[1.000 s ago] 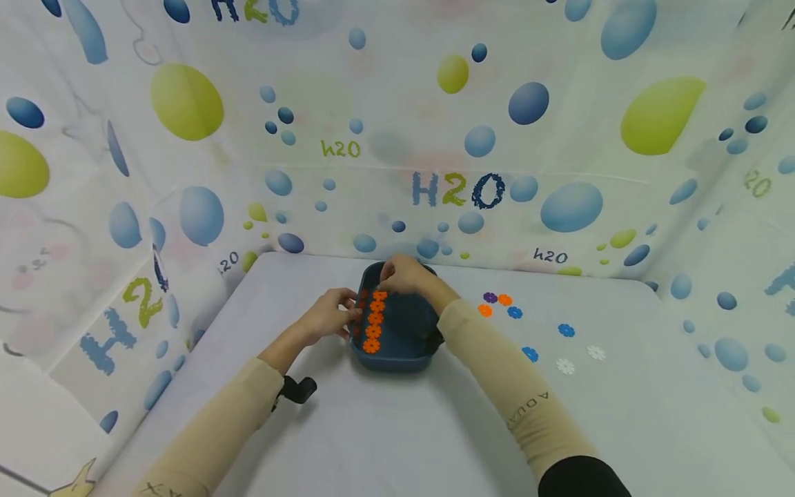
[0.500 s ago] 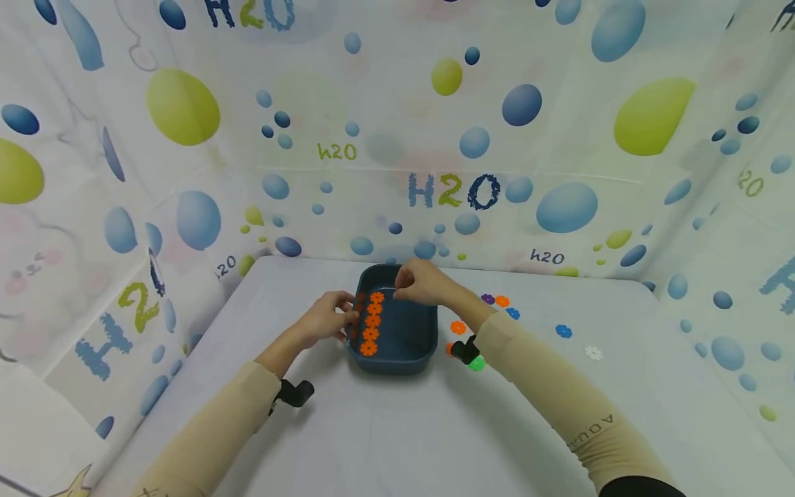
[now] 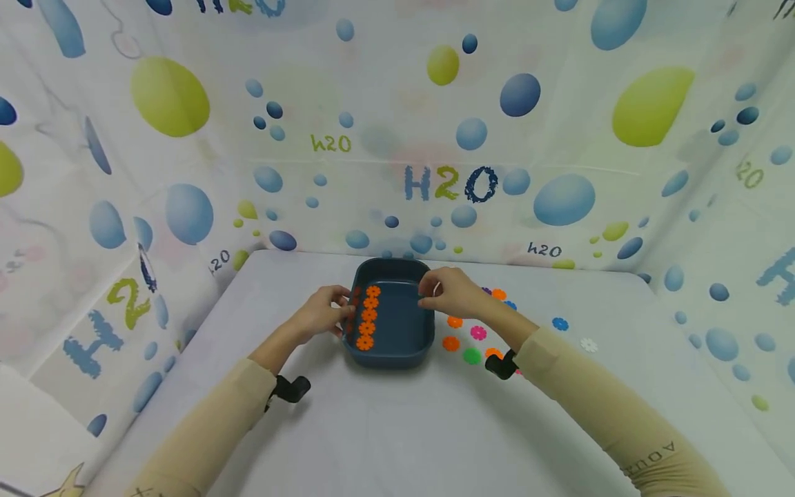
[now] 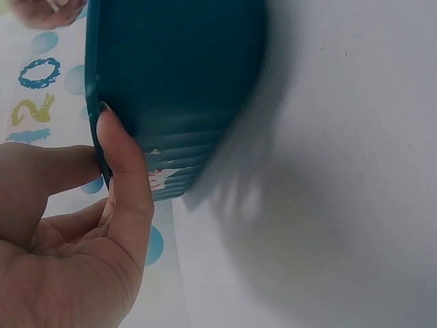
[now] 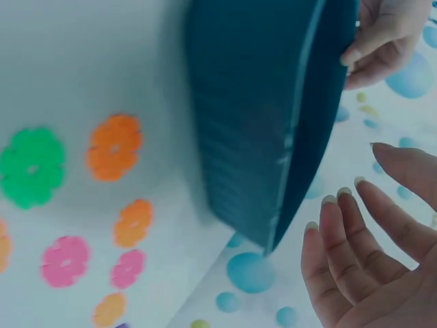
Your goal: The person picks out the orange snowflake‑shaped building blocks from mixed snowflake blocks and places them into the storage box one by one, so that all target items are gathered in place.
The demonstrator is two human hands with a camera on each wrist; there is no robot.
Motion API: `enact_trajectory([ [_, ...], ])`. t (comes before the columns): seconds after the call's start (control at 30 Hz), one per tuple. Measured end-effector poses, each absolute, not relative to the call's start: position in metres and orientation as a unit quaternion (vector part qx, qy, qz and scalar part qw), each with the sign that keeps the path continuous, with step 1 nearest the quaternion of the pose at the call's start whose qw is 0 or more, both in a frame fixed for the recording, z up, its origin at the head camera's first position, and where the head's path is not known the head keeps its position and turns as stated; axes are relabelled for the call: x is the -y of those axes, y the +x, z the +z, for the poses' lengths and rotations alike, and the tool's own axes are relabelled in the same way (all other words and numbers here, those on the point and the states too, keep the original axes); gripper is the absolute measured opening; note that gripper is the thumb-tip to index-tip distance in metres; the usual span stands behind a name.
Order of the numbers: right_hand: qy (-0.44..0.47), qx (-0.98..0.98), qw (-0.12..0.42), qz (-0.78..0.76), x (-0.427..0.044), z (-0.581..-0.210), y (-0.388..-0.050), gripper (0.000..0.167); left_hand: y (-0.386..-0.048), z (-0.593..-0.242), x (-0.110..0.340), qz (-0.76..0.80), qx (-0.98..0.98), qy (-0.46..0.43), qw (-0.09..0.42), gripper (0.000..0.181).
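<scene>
A dark blue rectangular basin [image 3: 388, 360] sits on the white table in the head view. Down its left side runs a column of several orange flower-shaped pieces [image 3: 369, 315], with dim reddish copies on the wall beside them. My left hand [image 3: 318, 313] holds the basin's left rim; the left wrist view has the thumb and fingers [image 4: 126, 164] on either side of it. Over the right rim hovers my right hand [image 3: 456, 293]. Its fingers are loosely bent and apart in the right wrist view, with nothing visible between them.
Right of the basin lie loose flower pieces: a green one [image 3: 472, 356], a pink one [image 3: 478, 333], several orange ones [image 3: 450, 344], a blue one [image 3: 560, 324] and a white one [image 3: 589, 344]. My right forearm covers part of that area. A patterned curtain [image 3: 348, 207] stands behind the table.
My right hand has moved from over the orange column rightward to the basin's right rim, and its fingers have spread. The left hand has stayed on the left rim.
</scene>
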State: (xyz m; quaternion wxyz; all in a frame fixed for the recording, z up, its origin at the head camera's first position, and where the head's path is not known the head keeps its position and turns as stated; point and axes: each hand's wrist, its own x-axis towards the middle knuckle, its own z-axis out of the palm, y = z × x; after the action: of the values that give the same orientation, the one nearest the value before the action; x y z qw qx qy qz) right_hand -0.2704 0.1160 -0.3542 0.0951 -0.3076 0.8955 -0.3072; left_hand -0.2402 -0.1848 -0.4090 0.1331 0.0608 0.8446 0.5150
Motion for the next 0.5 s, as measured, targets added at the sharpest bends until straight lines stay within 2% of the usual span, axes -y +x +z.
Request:
enact_trajectory([
  [0.23, -0.292, -0.904, 0.064, -0.305, -0.147, -0.367, -0.269, 0.022, -0.24, -0.409, 0.186, 0.515, -0.845, 0.061, 0.13, 0.046],
  [0.5, -0.243, -0.917, 0.053, -0.311, -0.187, -0.374, -0.273, 0.025, -0.242, -0.411, 0.186, 0.515, -0.846, 0.057, 0.128, 0.048],
])
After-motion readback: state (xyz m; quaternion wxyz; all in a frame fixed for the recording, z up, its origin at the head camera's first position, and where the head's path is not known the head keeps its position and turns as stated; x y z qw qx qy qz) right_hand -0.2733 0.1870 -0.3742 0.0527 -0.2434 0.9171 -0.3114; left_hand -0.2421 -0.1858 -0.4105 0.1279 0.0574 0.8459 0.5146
